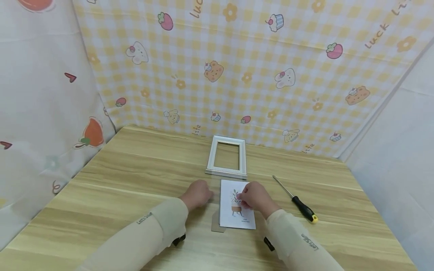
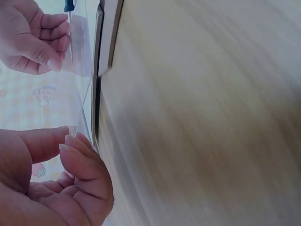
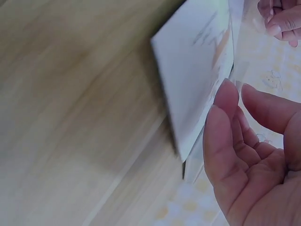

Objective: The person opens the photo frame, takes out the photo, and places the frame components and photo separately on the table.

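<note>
Between my two hands hangs a clear, thin sheet point(image 2: 77, 103), hard to make out in the head view. My left hand point(image 1: 197, 194) pinches one edge of it between thumb and fingertips, left of the printed card. The right hand point(image 1: 257, 196) pinches the opposite edge with thumb and forefinger, above the card. That white card point(image 1: 242, 223), printed with a potted plant, lies under the right hand. Beneath it, a brown backing board point(image 1: 217, 226) shows at the left edge. A silver-white picture frame point(image 1: 226, 172) lies behind the card, its opening showing wood.
A screwdriver point(image 1: 304, 208) with a black and yellow handle lies right of the right hand. The wood-grain table point(image 1: 135, 165) ends at a yellow checked cloth point(image 1: 237, 49) behind, with pale cloth at both sides.
</note>
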The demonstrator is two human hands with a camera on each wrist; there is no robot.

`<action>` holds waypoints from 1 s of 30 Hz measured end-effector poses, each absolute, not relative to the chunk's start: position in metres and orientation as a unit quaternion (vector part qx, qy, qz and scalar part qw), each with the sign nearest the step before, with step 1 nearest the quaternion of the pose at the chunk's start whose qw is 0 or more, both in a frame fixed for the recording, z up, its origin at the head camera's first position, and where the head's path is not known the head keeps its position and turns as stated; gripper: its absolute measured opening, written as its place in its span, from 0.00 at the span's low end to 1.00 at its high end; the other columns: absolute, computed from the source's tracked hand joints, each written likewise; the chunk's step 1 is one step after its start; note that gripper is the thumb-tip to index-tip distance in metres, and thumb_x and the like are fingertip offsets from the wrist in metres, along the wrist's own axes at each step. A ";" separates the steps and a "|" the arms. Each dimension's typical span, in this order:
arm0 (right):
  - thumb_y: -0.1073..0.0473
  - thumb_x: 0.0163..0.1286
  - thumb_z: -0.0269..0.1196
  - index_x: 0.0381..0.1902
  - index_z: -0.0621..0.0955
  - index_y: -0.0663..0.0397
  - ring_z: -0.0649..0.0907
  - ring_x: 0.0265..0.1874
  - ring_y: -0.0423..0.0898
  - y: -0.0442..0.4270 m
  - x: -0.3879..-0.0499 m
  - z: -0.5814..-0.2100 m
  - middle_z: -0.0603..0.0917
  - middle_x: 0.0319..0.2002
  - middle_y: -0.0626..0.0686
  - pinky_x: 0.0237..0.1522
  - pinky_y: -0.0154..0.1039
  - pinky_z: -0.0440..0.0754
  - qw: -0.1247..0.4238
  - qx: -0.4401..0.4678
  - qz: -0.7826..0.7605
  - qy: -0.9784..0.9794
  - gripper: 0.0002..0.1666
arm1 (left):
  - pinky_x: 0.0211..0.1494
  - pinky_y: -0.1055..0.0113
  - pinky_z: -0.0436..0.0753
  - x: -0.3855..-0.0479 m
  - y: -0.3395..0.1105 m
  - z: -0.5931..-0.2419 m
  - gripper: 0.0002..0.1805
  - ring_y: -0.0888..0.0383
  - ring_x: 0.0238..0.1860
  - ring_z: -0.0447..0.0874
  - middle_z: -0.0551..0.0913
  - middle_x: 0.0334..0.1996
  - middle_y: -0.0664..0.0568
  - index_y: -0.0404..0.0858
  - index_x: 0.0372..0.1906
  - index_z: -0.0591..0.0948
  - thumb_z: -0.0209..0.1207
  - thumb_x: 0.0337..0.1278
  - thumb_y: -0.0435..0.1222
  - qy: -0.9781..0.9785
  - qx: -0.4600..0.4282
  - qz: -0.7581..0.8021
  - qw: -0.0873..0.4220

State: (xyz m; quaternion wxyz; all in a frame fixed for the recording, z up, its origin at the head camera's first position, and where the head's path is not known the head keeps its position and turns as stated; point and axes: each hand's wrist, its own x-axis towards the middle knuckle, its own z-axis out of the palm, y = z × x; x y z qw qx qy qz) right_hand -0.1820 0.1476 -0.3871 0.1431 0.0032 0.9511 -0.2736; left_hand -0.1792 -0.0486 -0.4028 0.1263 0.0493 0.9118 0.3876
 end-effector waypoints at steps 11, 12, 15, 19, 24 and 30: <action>0.61 0.65 0.64 0.19 0.75 0.59 0.74 0.14 0.41 0.119 -0.184 -0.384 0.77 0.13 0.50 0.21 0.32 0.71 0.145 -0.031 -0.280 0.948 0.16 | 0.23 0.69 0.63 -0.175 -0.078 -0.403 0.23 0.59 0.16 0.60 0.63 0.13 0.55 0.41 0.11 0.63 0.57 0.59 0.32 0.927 0.067 0.358 0.086; 0.61 0.65 0.64 0.20 0.76 0.60 0.74 0.13 0.41 0.117 -0.184 -0.385 0.77 0.13 0.51 0.21 0.32 0.71 0.147 -0.033 -0.280 0.948 0.15 | 0.23 0.68 0.63 -0.174 -0.081 -0.402 0.22 0.59 0.17 0.60 0.63 0.14 0.54 0.40 0.11 0.64 0.56 0.59 0.32 0.930 0.070 0.353 0.081; 0.60 0.65 0.64 0.20 0.77 0.60 0.75 0.12 0.42 0.111 -0.185 -0.386 0.78 0.14 0.52 0.21 0.33 0.72 0.147 -0.040 -0.278 0.949 0.15 | 0.24 0.67 0.65 -0.173 -0.089 -0.404 0.22 0.58 0.16 0.61 0.64 0.14 0.54 0.40 0.11 0.65 0.55 0.59 0.33 0.933 0.071 0.347 0.071; 0.60 0.65 0.65 0.21 0.77 0.60 0.74 0.14 0.41 0.101 -0.185 -0.385 0.79 0.16 0.52 0.20 0.32 0.72 0.152 -0.037 -0.291 0.944 0.14 | 0.24 0.67 0.64 -0.178 -0.098 -0.411 0.23 0.58 0.17 0.60 0.62 0.14 0.55 0.40 0.11 0.64 0.55 0.61 0.34 0.940 0.075 0.327 0.061; 0.62 0.63 0.66 0.20 0.76 0.59 0.72 0.16 0.40 0.092 -0.186 -0.387 0.77 0.15 0.50 0.21 0.32 0.70 0.155 -0.042 -0.320 0.934 0.14 | 0.26 0.66 0.64 -0.180 -0.108 -0.410 0.22 0.58 0.19 0.60 0.62 0.15 0.55 0.40 0.11 0.64 0.56 0.61 0.33 0.945 0.069 0.314 0.063; 0.65 0.62 0.65 0.18 0.76 0.59 0.73 0.14 0.40 0.083 -0.187 -0.390 0.78 0.14 0.50 0.21 0.32 0.71 0.166 -0.052 -0.354 0.919 0.14 | 0.25 0.68 0.64 -0.171 -0.116 -0.398 0.24 0.60 0.17 0.58 0.61 0.13 0.56 0.41 0.10 0.63 0.56 0.60 0.32 0.939 0.047 0.329 0.083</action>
